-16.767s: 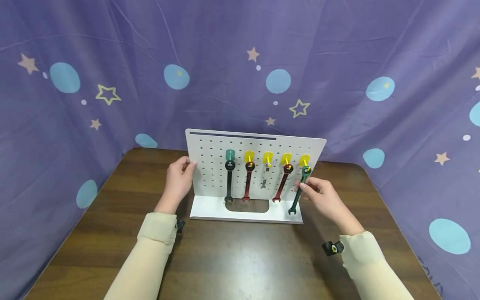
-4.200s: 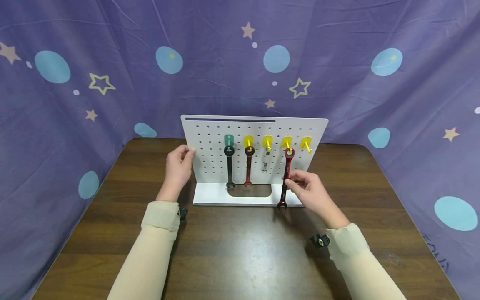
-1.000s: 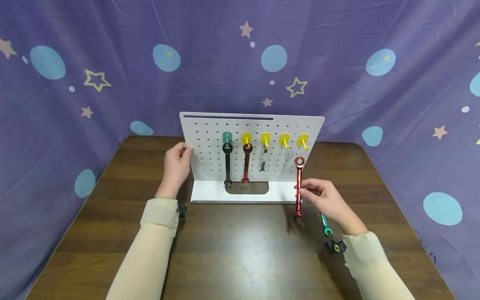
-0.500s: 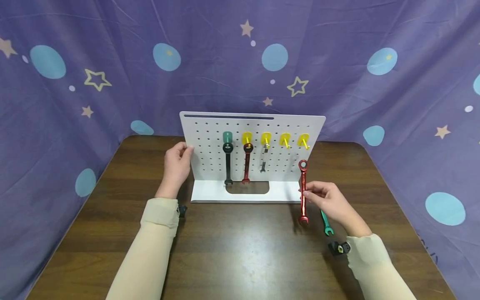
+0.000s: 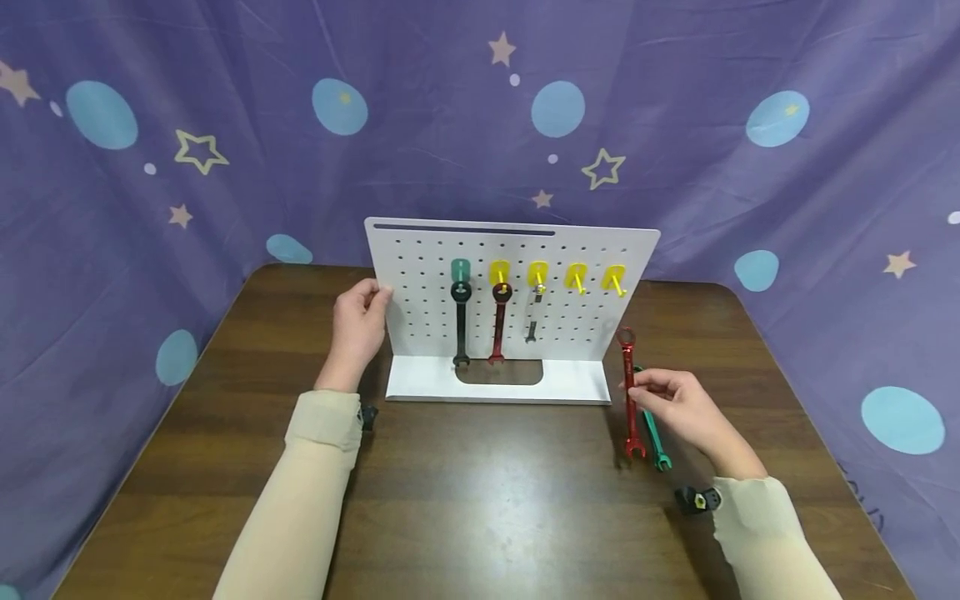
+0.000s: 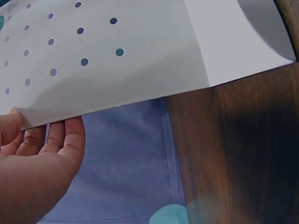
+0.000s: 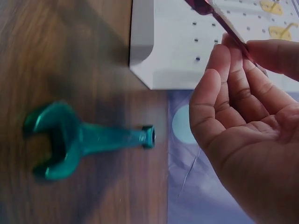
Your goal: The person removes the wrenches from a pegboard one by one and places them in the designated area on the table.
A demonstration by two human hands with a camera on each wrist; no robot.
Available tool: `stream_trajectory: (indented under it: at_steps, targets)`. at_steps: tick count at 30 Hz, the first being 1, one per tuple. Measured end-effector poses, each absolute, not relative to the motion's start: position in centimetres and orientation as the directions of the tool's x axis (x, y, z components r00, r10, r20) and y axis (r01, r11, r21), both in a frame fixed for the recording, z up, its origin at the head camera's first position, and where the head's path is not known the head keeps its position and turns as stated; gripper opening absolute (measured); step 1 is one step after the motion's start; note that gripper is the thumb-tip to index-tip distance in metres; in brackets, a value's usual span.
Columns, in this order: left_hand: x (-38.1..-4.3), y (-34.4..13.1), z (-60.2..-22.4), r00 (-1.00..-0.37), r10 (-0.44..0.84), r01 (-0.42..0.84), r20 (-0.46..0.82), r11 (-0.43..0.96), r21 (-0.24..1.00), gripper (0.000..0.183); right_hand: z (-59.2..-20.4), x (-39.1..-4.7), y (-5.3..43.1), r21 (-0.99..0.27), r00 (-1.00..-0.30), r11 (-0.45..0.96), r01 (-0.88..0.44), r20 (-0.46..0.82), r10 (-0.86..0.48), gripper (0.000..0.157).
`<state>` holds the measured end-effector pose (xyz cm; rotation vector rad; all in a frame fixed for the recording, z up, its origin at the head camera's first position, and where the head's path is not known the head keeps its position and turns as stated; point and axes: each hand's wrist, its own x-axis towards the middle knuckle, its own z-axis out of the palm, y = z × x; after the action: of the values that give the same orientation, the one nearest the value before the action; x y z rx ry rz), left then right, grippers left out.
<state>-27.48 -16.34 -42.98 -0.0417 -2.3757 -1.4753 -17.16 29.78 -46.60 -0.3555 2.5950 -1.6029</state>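
My left hand (image 5: 358, 323) pinches the left edge of a white pegboard stand (image 5: 427, 325), thumb in front and fingers behind, as the left wrist view confirms. To the right of the stand, my right hand (image 5: 686, 408) holds a red combination wrench (image 5: 630, 396) between thumb and fingers, ring end up, above the table. A green wrench (image 5: 655, 433) lies on the table beneath that hand, partly hidden in the head view. A black wrench (image 5: 461, 329), a dark red wrench (image 5: 498, 329) and a small silver wrench (image 5: 532, 321) hang from hooks on the board.
Two yellow hooks at the board's right, one (image 5: 576, 279) and another (image 5: 615, 281), carry no wrench. The stand's white base (image 5: 420, 381) has a cut-out in its middle. Brown wooden table (image 5: 450, 500) lies in front, and a purple patterned curtain (image 5: 450, 150) hangs behind.
Earlier, the green wrench came off the rightmost hook and now lies on the table. The red wrench left its hook and moved right with my right hand. My left hand stayed on the board.
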Motion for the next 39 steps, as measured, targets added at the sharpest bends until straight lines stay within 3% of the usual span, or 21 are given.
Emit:
stream_trajectory:
  at_steps: [24, 39]
  targets:
    - [-27.4, -16.3, -42.8, -0.941, -0.151, 0.202, 0.301, 0.462, 0.863, 0.023, -47.4, -16.9, 35.5, -0.831, -0.957, 0.554, 0.052, -0.201, -0.21, 0.024]
    - [-27.2, -16.3, -42.9, -0.941, -0.155, 0.2, 0.3, 0.46, 0.865, 0.022, -48.2, -17.0, 36.0, -0.77, -0.945, 0.627, 0.117, -0.279, -0.168, 0.023]
